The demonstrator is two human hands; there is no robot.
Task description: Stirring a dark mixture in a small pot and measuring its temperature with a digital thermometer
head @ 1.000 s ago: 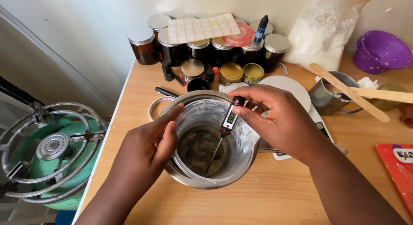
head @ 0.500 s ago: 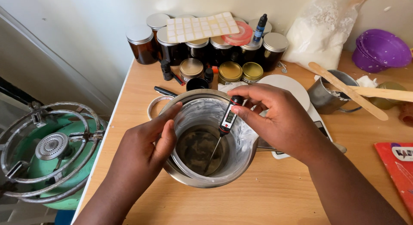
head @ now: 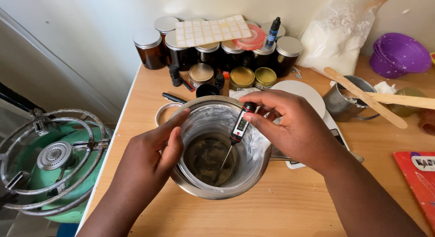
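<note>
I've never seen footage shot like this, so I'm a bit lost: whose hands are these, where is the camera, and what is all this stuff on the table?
The camera sits on a person's head and looks down, so both hands are that person's own. The left hand grips the rim of a metal pot with white residue on its inner wall. The right hand holds a probe thermometer, its thin stem dipped into the dark liquid at the bottom. The pot stands on a wooden table. Behind it are amber jars with metal lids, small gold tins, a bag of white flakes, a metal cup with wooden sticks and purple bowls. A green gas burner stands at the left.
</note>
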